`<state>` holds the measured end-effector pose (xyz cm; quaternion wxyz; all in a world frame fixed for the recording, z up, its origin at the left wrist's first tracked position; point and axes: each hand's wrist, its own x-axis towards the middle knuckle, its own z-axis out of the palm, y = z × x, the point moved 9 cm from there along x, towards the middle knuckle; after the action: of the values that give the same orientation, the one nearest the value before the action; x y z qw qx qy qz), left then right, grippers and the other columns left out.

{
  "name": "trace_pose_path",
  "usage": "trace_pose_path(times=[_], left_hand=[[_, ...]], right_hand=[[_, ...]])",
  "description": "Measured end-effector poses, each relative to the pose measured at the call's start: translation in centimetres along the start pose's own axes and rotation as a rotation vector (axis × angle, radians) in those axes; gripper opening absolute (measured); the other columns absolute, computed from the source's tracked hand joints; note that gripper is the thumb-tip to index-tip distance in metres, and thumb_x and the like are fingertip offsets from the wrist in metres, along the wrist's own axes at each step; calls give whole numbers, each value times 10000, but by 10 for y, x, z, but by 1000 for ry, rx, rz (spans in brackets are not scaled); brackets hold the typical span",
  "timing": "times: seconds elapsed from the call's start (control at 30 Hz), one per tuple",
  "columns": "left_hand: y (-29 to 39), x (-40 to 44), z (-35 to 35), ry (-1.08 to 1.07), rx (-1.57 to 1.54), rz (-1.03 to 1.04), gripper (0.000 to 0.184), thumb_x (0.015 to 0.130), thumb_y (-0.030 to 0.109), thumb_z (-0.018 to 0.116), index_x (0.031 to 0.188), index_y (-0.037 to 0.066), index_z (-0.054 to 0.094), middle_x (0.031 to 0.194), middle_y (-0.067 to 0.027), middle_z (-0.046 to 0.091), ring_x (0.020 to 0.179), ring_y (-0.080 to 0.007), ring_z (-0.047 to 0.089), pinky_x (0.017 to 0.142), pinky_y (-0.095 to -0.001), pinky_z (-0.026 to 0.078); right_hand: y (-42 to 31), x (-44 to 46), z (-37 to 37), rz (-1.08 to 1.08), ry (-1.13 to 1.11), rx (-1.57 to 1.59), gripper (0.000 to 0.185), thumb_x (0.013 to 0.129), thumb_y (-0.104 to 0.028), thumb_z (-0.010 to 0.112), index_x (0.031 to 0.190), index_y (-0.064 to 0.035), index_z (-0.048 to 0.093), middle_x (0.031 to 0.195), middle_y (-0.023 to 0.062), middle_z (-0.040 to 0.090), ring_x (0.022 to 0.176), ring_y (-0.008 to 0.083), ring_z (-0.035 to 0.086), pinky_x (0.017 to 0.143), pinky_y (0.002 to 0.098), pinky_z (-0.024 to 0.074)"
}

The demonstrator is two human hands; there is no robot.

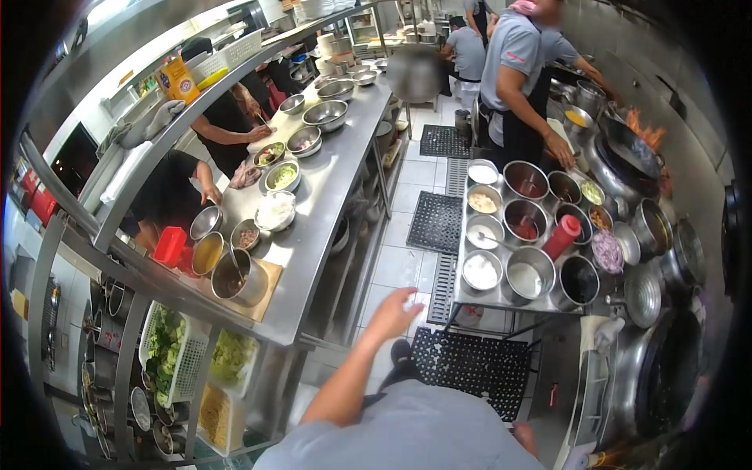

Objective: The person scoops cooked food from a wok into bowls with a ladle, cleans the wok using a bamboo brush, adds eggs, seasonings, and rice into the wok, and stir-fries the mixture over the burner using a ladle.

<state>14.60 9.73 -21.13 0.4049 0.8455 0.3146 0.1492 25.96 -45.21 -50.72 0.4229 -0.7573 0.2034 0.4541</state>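
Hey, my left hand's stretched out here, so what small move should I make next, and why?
I'd probably draw your left hand in a little: it looks empty, with its fingers spread above the tiled floor, between the steel table and the counter of pots, so tucking it in might avoid a knock.

You wear a light grey shirt [407,431], spread across the bottom centre of the frame; its short sleeve leaves your left forearm [345,388] and left grip [394,315] bare. Just above the shirt shows your dark, round-toed shoe [401,350].
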Motion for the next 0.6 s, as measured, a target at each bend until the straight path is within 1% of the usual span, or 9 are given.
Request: trace_pose_path(times=[0.13, 0.2, 0.3, 0.33, 0.37, 0.4, 0.47, 0.5, 0.6], left_hand=[[-96, 23, -93, 324, -169, -189, 404, 875, 273, 653, 1161, -9, 608, 1025, -166, 681, 954, -254, 650, 849, -325, 501], [-149, 27, -125, 396, -548, -443, 318, 917, 277, 599, 1119, 32, 617, 1001, -69, 658, 881, -152, 620, 758, -283, 504], [-240, 38, -181, 648, -1053, -441, 197, 923, 216, 584, 1062, 77, 589, 906, -35, 619, 817, -163, 604, 682, -292, 519], [-279, 40, -201, 711, -1056, -606, 149, 914, 191, 592, 1017, 83, 587, 891, -36, 612, 797, -169, 599, 668, -285, 524], [-305, 55, -221, 715, -1357, -308, 124, 908, 180, 599, 996, 93, 584, 895, -40, 612, 798, -168, 598, 670, -282, 525], [-374, 69, -238, 572, -1364, -430, 156, 914, 206, 591, 988, 69, 581, 917, -66, 614, 824, -185, 604, 703, -290, 536], [-326, 59, -266, 793, -1191, -534, 407, 925, 286, 570, 1195, -2, 473, 1067, -151, 586, 926, -245, 599, 801, -320, 545], [-362, 69, -275, 911, -1243, -606, 483, 927, 296, 570, 1276, 3, 410, 1108, -164, 567, 963, -255, 593, 834, -335, 541], [-426, 81, -306, 752, -854, -404, 445, 939, 241, 557, 1250, -47, 423, 1103, -153, 564, 948, -252, 594, 793, -305, 556]], right_hand=[[-79, -18, 47, -71, -184, -157, 256, 907, -144, 566, 1136, -31, 544, 874, 129, 637, 608, 237, 642, 519, 361, 555], [-167, -71, 82, -392, -244, -62, 213, 895, -157, 599, 1052, -15, 579, 819, 86, 656, 639, 163, 633, 528, 302, 514], [-275, -119, 109, -634, -171, 46, 262, 929, -174, 576, 1143, -24, 555, 758, 33, 607, 607, 115, 593, 517, 264, 496], [-307, -132, 116, -695, -155, 37, 293, 939, -195, 577, 1175, -23, 549, 778, 35, 610, 615, 108, 584, 526, 252, 489], [-336, -146, 120, -781, -120, 82, 236, 945, -140, 558, 1143, -11, 556, 790, 40, 604, 616, 97, 567, 516, 240, 452], [-363, -157, 123, -859, -102, 132, 246, 937, -135, 570, 1143, -1, 567, 789, 24, 591, 626, 85, 564, 525, 240, 453], [-385, -148, 112, -790, 119, 114, 272, 917, -126, 592, 1156, 4, 588, 773, 16, 588, 609, 82, 575, 539, 226, 462], [-401, -150, 112, -801, 194, 62, 293, 911, -158, 602, 1156, 3, 592, 774, 31, 606, 597, 90, 581, 542, 232, 466], [-427, -143, 126, -740, 401, -252, 402, 874, -295, 645, 1142, 3, 607, 814, 110, 667, 656, 182, 645, 621, 304, 505]])
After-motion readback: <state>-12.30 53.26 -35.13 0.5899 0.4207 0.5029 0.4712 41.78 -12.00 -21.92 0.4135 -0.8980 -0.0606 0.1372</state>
